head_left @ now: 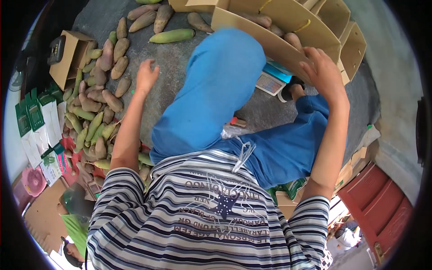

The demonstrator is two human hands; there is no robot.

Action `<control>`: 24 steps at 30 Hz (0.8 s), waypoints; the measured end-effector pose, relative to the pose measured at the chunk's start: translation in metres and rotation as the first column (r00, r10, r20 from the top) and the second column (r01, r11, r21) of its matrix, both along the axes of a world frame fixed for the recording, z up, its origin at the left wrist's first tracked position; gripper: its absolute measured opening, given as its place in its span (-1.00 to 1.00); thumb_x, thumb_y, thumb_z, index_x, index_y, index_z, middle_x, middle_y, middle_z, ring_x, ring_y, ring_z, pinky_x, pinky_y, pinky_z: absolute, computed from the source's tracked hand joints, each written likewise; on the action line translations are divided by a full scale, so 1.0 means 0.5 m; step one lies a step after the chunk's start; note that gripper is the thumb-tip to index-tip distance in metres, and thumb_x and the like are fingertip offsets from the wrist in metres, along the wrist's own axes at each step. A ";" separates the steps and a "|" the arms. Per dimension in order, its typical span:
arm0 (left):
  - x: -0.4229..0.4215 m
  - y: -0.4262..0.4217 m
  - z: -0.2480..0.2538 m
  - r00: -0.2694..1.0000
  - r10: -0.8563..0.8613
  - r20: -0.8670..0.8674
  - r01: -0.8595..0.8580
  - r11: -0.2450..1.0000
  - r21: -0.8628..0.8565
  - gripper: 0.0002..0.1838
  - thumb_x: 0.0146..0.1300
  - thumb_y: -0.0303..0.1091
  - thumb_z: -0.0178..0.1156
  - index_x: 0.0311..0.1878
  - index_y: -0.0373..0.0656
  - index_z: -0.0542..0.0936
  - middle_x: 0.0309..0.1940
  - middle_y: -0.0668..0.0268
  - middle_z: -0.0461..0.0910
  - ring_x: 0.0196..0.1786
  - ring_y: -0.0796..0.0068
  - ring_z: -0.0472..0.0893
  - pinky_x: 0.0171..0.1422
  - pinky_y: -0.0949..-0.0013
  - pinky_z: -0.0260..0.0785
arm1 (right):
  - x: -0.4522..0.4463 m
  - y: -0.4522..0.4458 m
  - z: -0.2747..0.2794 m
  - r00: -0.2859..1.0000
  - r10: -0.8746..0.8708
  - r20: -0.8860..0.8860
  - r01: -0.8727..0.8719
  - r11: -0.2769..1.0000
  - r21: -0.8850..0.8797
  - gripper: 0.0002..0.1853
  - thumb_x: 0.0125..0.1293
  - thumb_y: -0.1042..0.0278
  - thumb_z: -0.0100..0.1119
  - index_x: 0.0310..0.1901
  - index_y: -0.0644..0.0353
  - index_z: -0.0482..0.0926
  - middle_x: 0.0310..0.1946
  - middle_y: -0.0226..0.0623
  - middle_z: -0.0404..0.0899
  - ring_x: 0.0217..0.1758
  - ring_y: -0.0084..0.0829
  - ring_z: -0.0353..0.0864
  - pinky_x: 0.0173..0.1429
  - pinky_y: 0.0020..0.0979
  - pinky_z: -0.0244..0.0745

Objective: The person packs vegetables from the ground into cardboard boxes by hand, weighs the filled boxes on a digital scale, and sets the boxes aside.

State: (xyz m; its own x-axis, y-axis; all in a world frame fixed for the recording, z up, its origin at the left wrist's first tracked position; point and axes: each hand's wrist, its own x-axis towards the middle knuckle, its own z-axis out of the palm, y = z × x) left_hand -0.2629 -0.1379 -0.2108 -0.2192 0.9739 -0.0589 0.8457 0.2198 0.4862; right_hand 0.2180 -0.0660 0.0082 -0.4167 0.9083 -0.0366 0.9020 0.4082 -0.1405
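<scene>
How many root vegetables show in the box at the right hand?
3: left vegetable, middle vegetable, right vegetable nearest the right hand. More may be hidden behind the box wall.

Light is soft and fairly even; corners are black, the right wall (396, 96) curves, and the knee (231, 51) blurs at its far edge.

A red door (378, 200) stands near a pale wall (400, 121), opposite a pink object (35, 181).
</scene>
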 end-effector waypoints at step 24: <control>0.092 0.278 -0.115 0.905 -0.306 -0.294 0.177 0.902 -0.393 -0.15 0.07 -0.13 0.25 0.39 -0.17 0.12 0.42 0.02 0.05 0.43 0.08 0.15 0.41 0.06 0.09 | -0.065 0.006 0.005 0.991 -0.026 0.135 0.047 0.987 -0.151 -0.50 0.19 0.31 0.19 0.17 0.20 0.37 -0.09 -0.11 0.54 -0.01 -0.10 0.52 0.06 -0.19 0.43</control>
State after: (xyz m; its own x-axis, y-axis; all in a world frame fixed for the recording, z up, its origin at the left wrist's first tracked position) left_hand -0.2171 0.0010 -0.2685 -0.0488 0.9280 -0.3693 0.9923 0.0873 0.0884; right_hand 0.1853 -0.0631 0.0108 -0.3655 0.9021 -0.2293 0.9307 0.3574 -0.0778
